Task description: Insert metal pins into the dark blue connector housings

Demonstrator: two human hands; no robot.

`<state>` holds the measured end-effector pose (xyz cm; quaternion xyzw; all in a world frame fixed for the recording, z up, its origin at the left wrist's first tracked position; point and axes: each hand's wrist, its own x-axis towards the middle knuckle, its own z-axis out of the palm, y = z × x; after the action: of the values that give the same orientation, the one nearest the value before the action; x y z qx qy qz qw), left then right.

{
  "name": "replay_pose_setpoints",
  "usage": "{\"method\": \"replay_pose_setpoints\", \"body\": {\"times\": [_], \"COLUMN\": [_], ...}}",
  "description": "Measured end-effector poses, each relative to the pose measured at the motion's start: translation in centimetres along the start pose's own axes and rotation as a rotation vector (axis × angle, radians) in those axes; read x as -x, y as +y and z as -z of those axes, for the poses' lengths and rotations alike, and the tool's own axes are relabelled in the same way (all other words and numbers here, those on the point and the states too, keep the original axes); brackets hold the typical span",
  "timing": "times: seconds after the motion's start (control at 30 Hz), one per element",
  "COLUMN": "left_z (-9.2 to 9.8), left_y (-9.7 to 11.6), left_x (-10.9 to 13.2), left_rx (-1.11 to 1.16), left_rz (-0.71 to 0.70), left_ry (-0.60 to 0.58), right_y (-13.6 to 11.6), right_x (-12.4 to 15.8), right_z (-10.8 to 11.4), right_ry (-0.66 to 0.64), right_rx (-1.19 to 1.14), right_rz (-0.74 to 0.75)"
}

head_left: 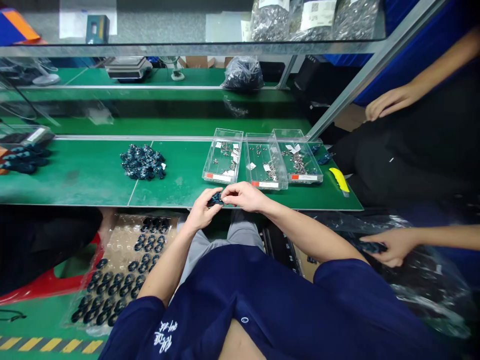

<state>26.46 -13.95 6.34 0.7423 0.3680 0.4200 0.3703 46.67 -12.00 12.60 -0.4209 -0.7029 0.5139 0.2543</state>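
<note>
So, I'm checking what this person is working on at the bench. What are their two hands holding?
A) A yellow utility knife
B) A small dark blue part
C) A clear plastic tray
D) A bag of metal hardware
B: the person's right hand and left hand both grip the small dark blue part at the front edge of the green-topped bench.

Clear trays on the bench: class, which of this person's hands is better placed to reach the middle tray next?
Probably the right hand: it lies nearer the middle tray, on that side of the dark part, while the left hand is farther off.
</note>
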Motion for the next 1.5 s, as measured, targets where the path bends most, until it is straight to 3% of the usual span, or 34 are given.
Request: {"method": "replay_pose_setpoints", "body": {"times": [0.13,0.37,0.67,0.77,0.83,0.9,0.97,1.03,1.1,1.13,1.23,1.33,1.5], "left_z": [-0.1,-0.4,-1.3,-1.8,-2.2,-2.4,-2.4,-2.2,-2.2,-2.2,-2.7,-3.2,-3.7], "left_y": [-0.1,-0.6,-1.0,-1.1,-1.1,-1.2,-1.5,-2.0,-2.7,-3.1,-4.1,-4.4,-4.3], "left_x": [-0.1,-0.5,-0.8,-1.3,-1.5,-1.5,-1.2,-0.9,-0.6,-0.5,-0.4,-0.3,-0.1], "left_rx": [-0.054,-0.156,-0.061,-0.054,-0.034,0.035,0.166,0.288,0.329,0.316,0.249,0.221,0.204], "left_rz": [-0.026,-0.054,-0.055,-0.034,0.009,0.101,0.235,0.35,0.409,0.426,0.483,0.502,0.476], "left_ry": [-0.068,-0.169,-0.156,-0.205,-0.226,-0.214,-0.182,-0.14,-0.076,-0.034,0.054,0.047,0.035], "right_y": [0.0,0.7,3.5,4.4,5.0,5.4,6.1,7.3,9.0,10.0,13.3,16.0,18.4], "right_x": [-0.2,-0.4,-0.2,0.1,0.4,1.1,2.0,3.2,4.3,4.8,5.1,3.8,1.2], "right_z": [0.4,-0.2,-0.4,-0.8,-0.5,1.3,5.1,10.6,16.6,19.5,25.7,28.2,27.9], "right_ry": [0.001,0.075,0.097,0.12,0.127,0.04,0.031,0.269,0.614,0.706,0.734,0.65,0.576], "right_rx": [0.139,0.18,-0.505,-0.623,-0.642,-0.561,-0.358,-0.077,0.244,0.422,0.704,0.728,0.715], "right_rz": [-0.03,-0.219,-0.415,-0.478,-0.431,-0.318,-0.205,-0.171,-0.266,-0.381,-0.613,-0.677,-0.729]}}
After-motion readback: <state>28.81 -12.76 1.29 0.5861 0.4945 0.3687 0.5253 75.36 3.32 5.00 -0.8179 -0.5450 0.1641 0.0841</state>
